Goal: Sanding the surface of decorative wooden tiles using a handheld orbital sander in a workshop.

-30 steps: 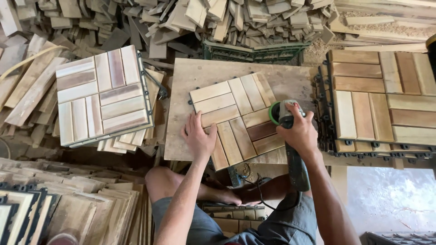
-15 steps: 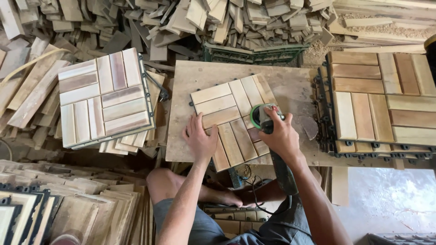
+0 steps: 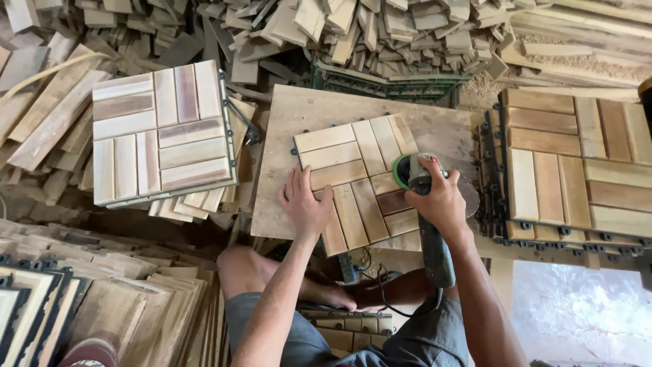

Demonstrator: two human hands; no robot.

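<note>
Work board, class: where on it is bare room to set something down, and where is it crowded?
Free: the board strip left of and behind the wooden tile. Crowded: the tile, under the left hand and the sander in the right hand. Tile stacks flank both sides; offcuts lie behind.

right hand [image 3: 440, 198] and sander [image 3: 415, 178] slid left then partway back right across the wooden tile [image 3: 358, 178]

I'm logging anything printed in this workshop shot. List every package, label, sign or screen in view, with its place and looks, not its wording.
None in view: no package, label, sign or screen shows.
Left hand: flat on the slatted wooden tile, bare wood.
Right hand: grips the green-guarded power sander; no label can be made out on it.
</note>
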